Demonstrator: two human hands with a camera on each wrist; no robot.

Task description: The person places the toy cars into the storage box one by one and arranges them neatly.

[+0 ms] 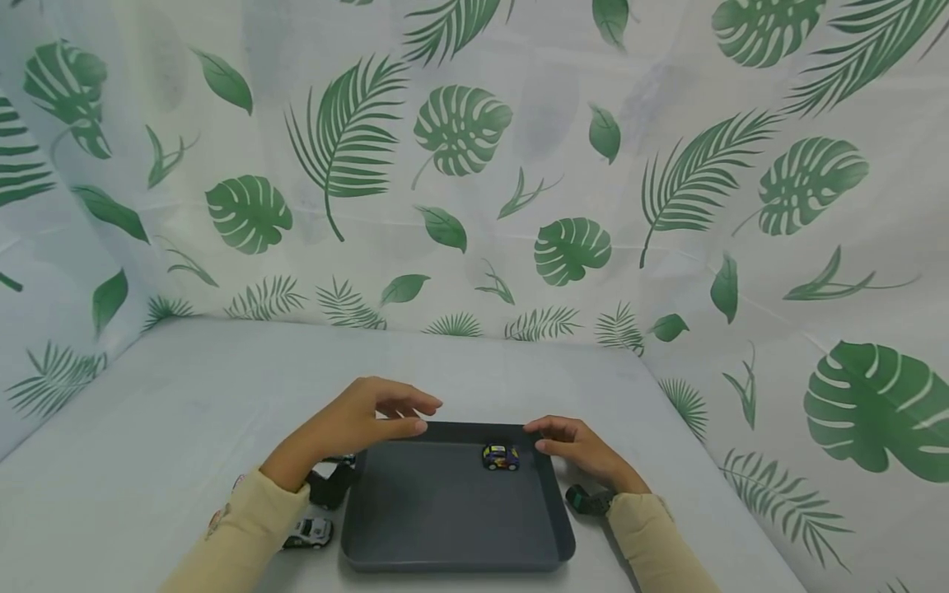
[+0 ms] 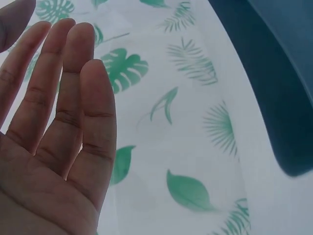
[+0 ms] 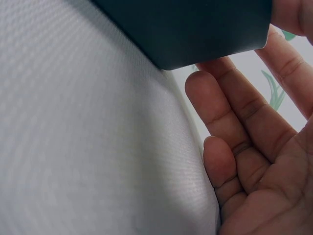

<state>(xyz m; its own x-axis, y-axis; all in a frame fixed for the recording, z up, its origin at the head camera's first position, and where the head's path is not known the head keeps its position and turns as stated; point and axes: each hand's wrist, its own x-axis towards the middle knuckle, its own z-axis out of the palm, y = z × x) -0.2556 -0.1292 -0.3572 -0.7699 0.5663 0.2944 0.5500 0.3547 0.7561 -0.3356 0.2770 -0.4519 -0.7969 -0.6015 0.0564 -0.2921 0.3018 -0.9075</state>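
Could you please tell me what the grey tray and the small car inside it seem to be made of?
Tray: probably moulded plastic with a smooth, dull finish, judging by its even dark grey surface and rounded corners; coated metal remains possible.
Small car: perhaps plastic or painted metal; its body is multicoloured, but too small to tell material or sheen.

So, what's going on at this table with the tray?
A person is handling a dark tray on a white table. Their right hand holds the tray's far right corner, while their left hand hovers by the far left corner, holding nothing. One colourful toy car stands inside the tray, towards that right corner. A silver toy car stands outside, to the left, partly hidden by the left sleeve.
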